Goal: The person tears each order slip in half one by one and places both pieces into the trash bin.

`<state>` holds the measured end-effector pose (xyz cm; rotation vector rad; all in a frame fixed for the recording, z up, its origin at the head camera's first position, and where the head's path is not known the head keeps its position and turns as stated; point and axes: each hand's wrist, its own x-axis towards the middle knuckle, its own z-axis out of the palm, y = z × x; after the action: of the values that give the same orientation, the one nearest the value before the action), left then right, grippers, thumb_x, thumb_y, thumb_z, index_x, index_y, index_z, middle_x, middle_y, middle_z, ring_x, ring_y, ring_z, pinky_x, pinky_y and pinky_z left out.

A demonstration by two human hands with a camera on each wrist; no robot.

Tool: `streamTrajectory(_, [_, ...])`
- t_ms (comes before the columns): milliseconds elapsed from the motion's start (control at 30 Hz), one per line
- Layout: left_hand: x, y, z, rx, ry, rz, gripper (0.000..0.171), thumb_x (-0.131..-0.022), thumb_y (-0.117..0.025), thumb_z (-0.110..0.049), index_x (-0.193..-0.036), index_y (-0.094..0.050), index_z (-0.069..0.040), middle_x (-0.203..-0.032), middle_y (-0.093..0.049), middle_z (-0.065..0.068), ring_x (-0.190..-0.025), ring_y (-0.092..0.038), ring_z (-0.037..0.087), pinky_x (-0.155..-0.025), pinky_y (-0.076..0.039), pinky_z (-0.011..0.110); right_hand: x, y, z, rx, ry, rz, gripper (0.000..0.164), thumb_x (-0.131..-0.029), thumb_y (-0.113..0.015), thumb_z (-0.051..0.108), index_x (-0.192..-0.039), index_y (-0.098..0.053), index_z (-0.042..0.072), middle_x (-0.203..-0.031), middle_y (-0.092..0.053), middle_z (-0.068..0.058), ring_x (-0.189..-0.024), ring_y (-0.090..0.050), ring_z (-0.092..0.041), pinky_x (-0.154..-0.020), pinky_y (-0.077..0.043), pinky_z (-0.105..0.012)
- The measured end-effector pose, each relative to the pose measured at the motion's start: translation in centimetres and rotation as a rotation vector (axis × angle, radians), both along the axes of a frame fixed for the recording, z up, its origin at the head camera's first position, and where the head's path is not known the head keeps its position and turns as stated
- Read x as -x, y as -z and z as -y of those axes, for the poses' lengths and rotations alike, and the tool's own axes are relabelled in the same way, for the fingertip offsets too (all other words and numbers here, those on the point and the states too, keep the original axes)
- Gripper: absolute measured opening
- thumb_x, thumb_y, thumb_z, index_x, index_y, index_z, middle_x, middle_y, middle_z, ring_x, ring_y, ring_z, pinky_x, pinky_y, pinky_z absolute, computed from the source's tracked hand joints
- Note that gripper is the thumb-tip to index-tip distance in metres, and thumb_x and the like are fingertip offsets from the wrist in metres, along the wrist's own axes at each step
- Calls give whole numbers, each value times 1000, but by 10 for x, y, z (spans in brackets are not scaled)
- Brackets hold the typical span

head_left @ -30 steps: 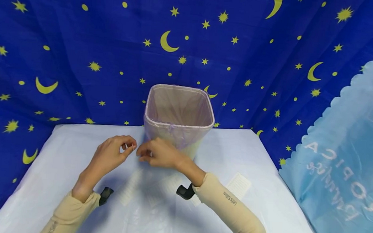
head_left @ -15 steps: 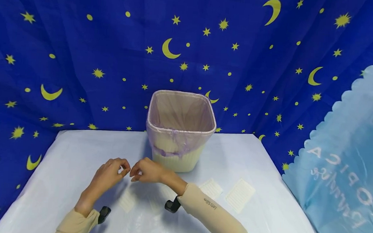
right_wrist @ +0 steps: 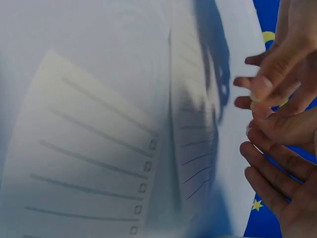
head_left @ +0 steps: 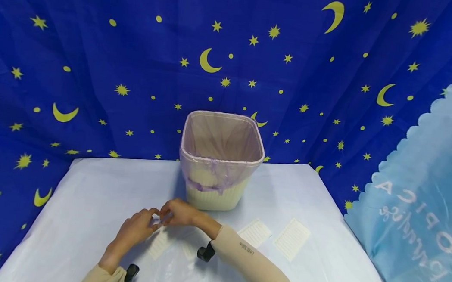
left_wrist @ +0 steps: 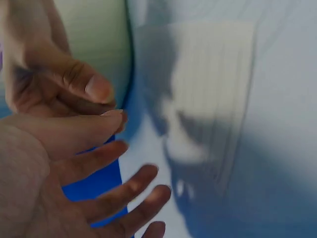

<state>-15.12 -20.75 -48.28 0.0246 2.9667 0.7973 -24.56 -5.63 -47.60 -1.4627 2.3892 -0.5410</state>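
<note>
Over the table my left hand (head_left: 137,226) and right hand (head_left: 179,212) meet, thumb and index fingertips almost touching. A small, thin translucent strip (head_left: 165,218) shows between them, pinched from both sides; I cannot tell exactly what it is. In the left wrist view the left thumb (left_wrist: 106,121) presses against its index finger while the other fingers spread. The right thumb (left_wrist: 96,89) lies just above. Beneath the hands lies a lined paper sheet (head_left: 160,245), partly shadowed. Another lined sheet (right_wrist: 94,163), with small checkboxes along one edge, shows large in the right wrist view.
A cream wastebasket (head_left: 216,201) lined with a purple translucent bag (head_left: 204,172) stands behind the hands. Two more lined sheets (head_left: 255,233) lie to the right on the white-covered table (head_left: 110,185). Blue curtains (head_left: 138,58) enclose the back and sides.
Both hands have moved down and nearer, away from the wastebasket. Their fingertips have come closer together, and the strip between them now shows. The sheets on the right are more exposed.
</note>
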Motion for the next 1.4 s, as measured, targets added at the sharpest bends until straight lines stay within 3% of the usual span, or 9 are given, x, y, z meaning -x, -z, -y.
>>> streamTrajectory(100, [0, 5, -6, 38, -9, 12, 56, -85, -74, -24, -132, -53, 0, -101, -58, 16, -82, -58, 30, -63, -46, 44, 4, 3, -2, -13, 3, 8, 21, -80, -77, 3, -100, -74, 8, -104, -74, 2, -102, -66, -5, -86, -43, -8])
streamTrajectory(267, [-3, 15, -14, 24, -69, 2, 71, -80, -79, -31, -134, -48, 4, -104, -53, 22, -89, -54, 34, -71, -43, 48, 6, 6, -4, -84, 4, -104, 33, -77, -82, 11, -109, -73, 13, -113, -71, 3, -110, -62, -7, -94, -40, -11])
streamTrajectory(367, [-5, 21, -16, 31, -97, -15, 73, -76, -81, -34, -131, -51, 3, -102, -53, 21, -89, -52, 34, -72, -42, 47, 6, 8, -3, -129, 2, -181, 40, -74, -85, 19, -112, -73, 15, -112, -70, 5, -106, -61, -6, -93, -39, -10])
streamTrajectory(600, [-6, 28, -19, 135, -94, -60, 60, -70, -84, -37, -114, -58, -6, -91, -54, 14, -85, -51, 33, -70, -39, 47, 4, 14, 0, -186, 46, -244, 43, -70, -87, 26, -110, -72, 19, -102, -69, 7, -92, -58, -3, -81, -39, -9])
streamTrajectory(767, [-6, 29, -20, 126, -98, -92, 53, -68, -85, -34, -105, -56, -8, -85, -58, 11, -82, -52, 32, -69, -37, 46, 3, 17, 0, -245, 97, -253, 45, -68, -88, 29, -109, -71, 23, -100, -65, 8, -92, -56, -3, -78, -39, -10])
streamTrajectory(900, [-5, 29, -21, 113, -104, -108, 51, -67, -86, -32, -100, -56, -7, -83, -60, 11, -80, -53, 33, -68, -36, 46, 5, 19, 1, -249, 87, -272, 42, -68, -88, 29, -106, -72, 24, -96, -68, 10, -88, -58, -2, -76, -40, -10])
streamTrajectory(1133, [-3, 27, -21, 89, -113, -25, 41, -69, -85, -30, -94, -63, -8, -79, -59, 9, -75, -52, 29, -65, -34, 42, 6, 19, 1, -217, -5, -337, 21, -73, -84, 29, -90, -74, 23, -83, -68, 16, -73, -55, 3, -63, -40, -13])
streamTrajectory(1400, [-3, 26, -15, 77, -94, 18, 37, -74, -82, -32, -101, -70, -9, -84, -66, 8, -76, -56, 29, -65, -37, 44, 1, 17, -5, -150, 42, -225, 14, -80, -79, 22, -89, -70, 19, -80, -66, 12, -69, -52, 1, -60, -39, -12])
